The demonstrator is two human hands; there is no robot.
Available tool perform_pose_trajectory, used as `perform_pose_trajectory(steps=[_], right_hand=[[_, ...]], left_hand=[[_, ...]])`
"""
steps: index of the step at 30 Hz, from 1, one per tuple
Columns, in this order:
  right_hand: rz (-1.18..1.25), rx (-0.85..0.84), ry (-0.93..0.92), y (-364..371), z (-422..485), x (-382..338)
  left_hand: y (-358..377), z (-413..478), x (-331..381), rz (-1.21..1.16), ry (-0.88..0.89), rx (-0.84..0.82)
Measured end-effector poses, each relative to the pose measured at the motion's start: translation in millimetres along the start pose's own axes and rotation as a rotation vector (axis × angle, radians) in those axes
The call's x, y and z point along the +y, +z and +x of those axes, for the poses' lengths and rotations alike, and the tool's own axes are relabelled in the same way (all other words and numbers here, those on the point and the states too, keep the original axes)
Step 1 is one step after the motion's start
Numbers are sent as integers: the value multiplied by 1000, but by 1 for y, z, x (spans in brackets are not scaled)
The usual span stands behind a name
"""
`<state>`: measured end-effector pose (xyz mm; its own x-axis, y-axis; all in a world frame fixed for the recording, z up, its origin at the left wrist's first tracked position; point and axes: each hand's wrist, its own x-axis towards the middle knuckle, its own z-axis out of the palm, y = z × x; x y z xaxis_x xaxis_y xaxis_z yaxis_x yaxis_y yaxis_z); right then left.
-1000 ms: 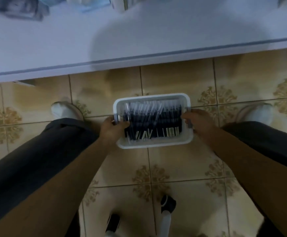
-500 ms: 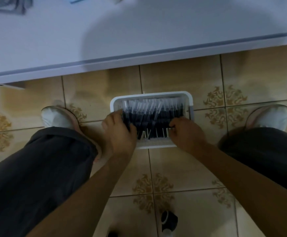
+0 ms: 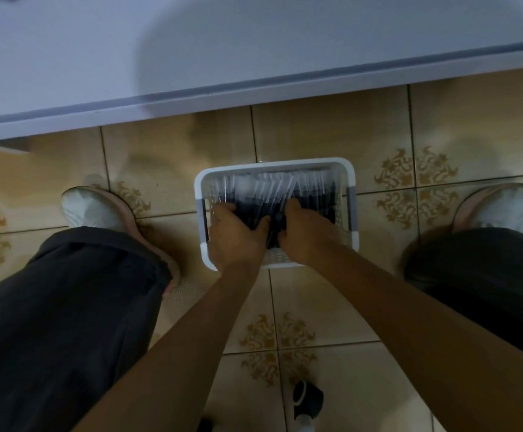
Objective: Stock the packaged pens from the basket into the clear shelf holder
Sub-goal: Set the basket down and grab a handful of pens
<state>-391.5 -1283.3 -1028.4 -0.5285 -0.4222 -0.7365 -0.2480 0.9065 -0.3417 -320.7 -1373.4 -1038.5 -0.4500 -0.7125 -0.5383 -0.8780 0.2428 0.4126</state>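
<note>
Head cam, only view there is: the white plastic basket with grey handles (image 3: 352, 182) sits on the beige patterned floor tiles (image 3: 176, 145) in the centre of the frame, just below the pale shelf edge (image 3: 254, 92). It's packed with the dark pens in clear plastic sleeves (image 3: 285, 188).

Both hands are dug in. The left hand (image 3: 238, 235) and the right hand (image 3: 307, 235) each have fingers curled round a clump of pens at the near end of the basket.

My worry is that those sleeves look slippery and loose. Grab a big bunch and a few could slide out and scatter on the floor, or the basket could drag along.

The clear holder isn't in shot. No brand or label text is readable, it's too dim and blurry.
</note>
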Motion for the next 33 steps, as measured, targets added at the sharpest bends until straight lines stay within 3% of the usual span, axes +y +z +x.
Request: perform_pose_trajectory(steps=[8,11,15,23,28,33], right_hand=[[98,-78,-87,5,-5,-5],[214,-106,-66,8,-5,-5],[367,-131,-41,7,-7,-4],[487,-123,-21,9,-7,-3],[534,-66,15,16,-12,2],[630,93,105,20,-20,5]], left_hand=[[7,-11,-12,200,141,15],[8,-10,-11,288,106,-1],[8,1,-6,245,31,-60],[3,6,-10,319,168,-100],[-3,4,-16,139,264,-68],[-19,-14,-11,-67,347,-65]])
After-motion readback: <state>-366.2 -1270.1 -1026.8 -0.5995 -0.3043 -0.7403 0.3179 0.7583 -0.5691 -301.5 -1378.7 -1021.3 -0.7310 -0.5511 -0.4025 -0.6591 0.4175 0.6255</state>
